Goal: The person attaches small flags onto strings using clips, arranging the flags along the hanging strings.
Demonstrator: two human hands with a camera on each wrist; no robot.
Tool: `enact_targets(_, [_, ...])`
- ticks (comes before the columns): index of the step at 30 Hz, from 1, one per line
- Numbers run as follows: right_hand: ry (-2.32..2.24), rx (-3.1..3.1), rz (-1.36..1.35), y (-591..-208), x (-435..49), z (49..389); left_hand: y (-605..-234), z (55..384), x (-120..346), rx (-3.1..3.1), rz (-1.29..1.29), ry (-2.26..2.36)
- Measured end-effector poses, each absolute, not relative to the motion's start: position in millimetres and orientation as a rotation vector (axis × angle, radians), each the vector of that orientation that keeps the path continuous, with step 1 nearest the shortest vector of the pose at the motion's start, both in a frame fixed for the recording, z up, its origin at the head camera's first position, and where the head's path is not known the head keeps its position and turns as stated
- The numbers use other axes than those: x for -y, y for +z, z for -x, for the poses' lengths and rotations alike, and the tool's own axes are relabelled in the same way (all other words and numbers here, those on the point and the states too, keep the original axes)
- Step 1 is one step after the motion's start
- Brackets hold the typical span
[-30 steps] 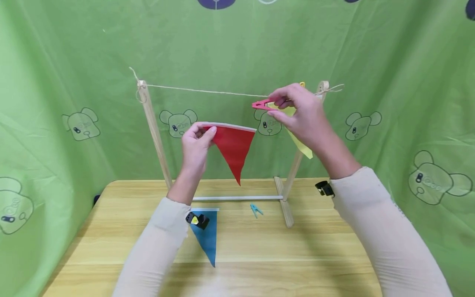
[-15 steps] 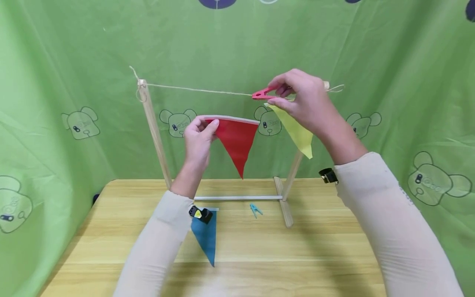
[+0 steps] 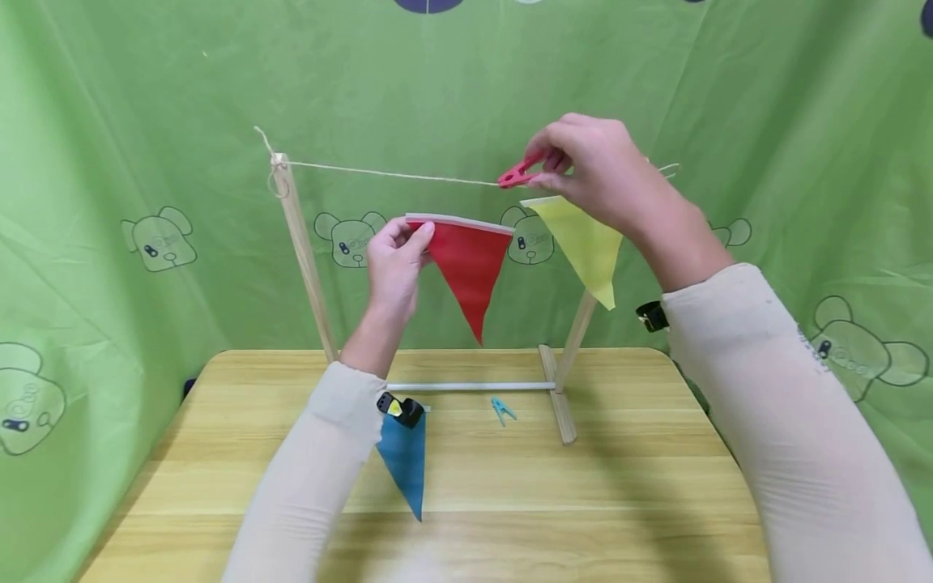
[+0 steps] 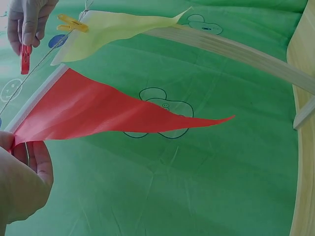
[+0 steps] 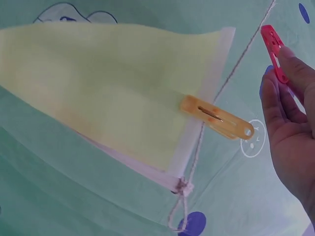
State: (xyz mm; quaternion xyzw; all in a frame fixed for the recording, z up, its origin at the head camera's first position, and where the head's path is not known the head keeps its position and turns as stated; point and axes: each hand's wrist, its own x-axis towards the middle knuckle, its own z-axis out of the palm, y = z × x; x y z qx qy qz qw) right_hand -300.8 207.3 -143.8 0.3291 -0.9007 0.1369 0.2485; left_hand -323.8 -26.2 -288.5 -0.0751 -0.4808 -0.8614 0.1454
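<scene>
My left hand (image 3: 396, 263) pinches the white top edge of a red triangular pennant (image 3: 470, 263) near its left corner, and the pennant hangs a little below the string (image 3: 394, 173). My right hand (image 3: 601, 166) pinches a red clothespin (image 3: 517, 173) by its handle ends, its nose beside the string in the head view; whether it touches cannot be told. A yellow pennant (image 3: 579, 243) hangs at the right end of the string. The orange-yellow clothespin (image 5: 216, 117) on its top edge shows in both wrist views, while my right hand hides it in the head view.
Two wooden posts (image 3: 302, 251) hold up the string, with a white bar (image 3: 474, 387) low between them. On the wooden table (image 3: 510, 502) lie a blue clothespin (image 3: 503, 410) and a blue pennant (image 3: 408, 470), partly covered by my left wrist camera. A green curtain (image 3: 437, 89) surrounds the table.
My right hand has lifted the red clothespin from below the string up to its level. My left hand has raised the red pennant and shifted it slightly right.
</scene>
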Motion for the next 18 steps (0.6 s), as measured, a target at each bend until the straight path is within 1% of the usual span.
enact_targets(18, [0.203, 2.509, -0.955, -122.9, -196.1, 305.9, -275.5, 329.5, 13.2, 1.366, 0.208, -2.485])
